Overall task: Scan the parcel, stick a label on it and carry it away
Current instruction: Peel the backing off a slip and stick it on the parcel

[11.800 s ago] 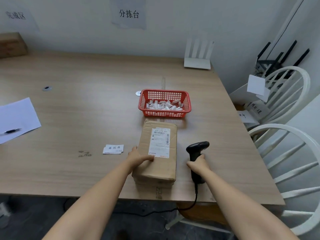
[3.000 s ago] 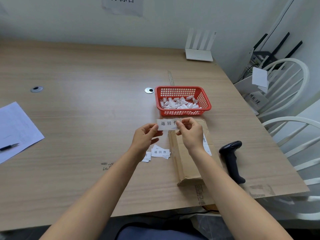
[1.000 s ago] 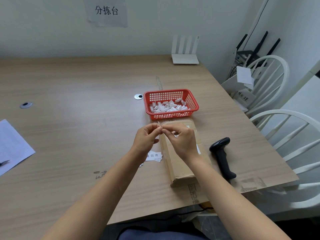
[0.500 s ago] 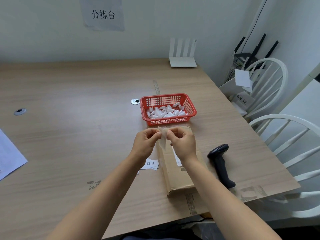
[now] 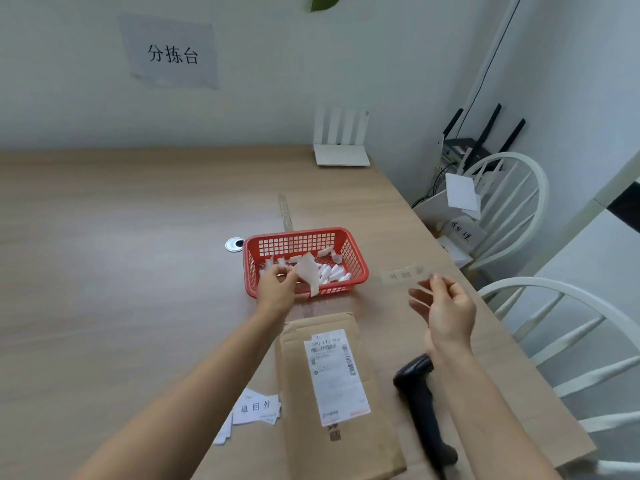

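Seen from the head camera, two bare forearms reach out over a pale wooden worktop. The left hand hovers at the near left corner of a red plastic basket. Its grip is narrow, thumb and fingertips pinched on a white strip of backing paper that hangs over the basket's near wall. Inside the basket lie many similar white paper scraps.

The right hand is raised to the right of the basket, well apart from the left hand, palm turned towards the camera. Its grip is loose, fingers partly spread, with a translucent label stuck at the fingertips and stretching left towards the basket. The label's printed characters show faintly, reversed and blurred.

The parcel, a flat brown cardboard package, lies on the worktop near the camera, between the two forearms and just this side of the basket. A white shipping label with barcodes is on its top face. Neither hand touches the parcel.

A black handheld scanner lies on the worktop just right of the parcel, partly hidden by the right forearm. Left of the parcel sits a small stack of white printed labels.

At the far edge of the worktop stands a white router. A paper sign hangs on the wall. White chairs stand to the right.
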{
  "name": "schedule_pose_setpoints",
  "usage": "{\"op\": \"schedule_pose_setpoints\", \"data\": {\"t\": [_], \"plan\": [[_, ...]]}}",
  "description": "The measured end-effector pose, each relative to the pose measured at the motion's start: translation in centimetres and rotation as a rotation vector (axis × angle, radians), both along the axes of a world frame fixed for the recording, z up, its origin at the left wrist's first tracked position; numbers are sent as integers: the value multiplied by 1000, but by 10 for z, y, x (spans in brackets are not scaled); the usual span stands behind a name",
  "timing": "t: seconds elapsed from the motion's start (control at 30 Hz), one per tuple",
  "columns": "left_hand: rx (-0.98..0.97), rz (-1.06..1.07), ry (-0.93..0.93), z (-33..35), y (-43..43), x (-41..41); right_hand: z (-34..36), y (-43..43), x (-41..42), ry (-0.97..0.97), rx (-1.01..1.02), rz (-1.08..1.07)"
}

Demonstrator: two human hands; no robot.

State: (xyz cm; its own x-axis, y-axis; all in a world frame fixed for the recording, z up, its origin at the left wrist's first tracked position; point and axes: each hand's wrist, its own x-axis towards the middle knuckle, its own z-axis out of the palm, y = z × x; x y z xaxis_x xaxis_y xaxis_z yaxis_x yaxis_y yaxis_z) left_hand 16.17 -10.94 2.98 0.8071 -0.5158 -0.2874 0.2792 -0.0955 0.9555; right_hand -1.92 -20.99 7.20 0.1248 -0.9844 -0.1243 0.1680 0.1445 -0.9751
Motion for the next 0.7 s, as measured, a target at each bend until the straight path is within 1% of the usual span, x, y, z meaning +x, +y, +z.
{"op": "schedule_pose_setpoints", "data": {"t": [0.07,0.17,0.23,0.3,0.4,0.5,0.53,0.6,0.7], "plan": [[25,-10,-19,0,-31,9,-2,-7,-2,53,-17,50],[110,43,-70,-11,-79,31,-11,-13,0,136,-23,115],[168,59,-81,-24,-104,47,-18,-17,3,140,2,128],[265,-38,-105,-38,-120,60,-23,-20,6,140,29,138],[470,-313,-194,-59,-124,67,-35,-22,8,142,56,142],[585,-405,-275,-78,-111,70,-49,-20,12,138,87,143],[600,-410,-297,-81,-105,70,-54,-18,14,137,97,139],[570,-406,-331,-81,-92,64,-63,-14,18,141,92,133],[436,-369,-384,-65,-72,43,-70,-7,27,216,-8,153]]}}
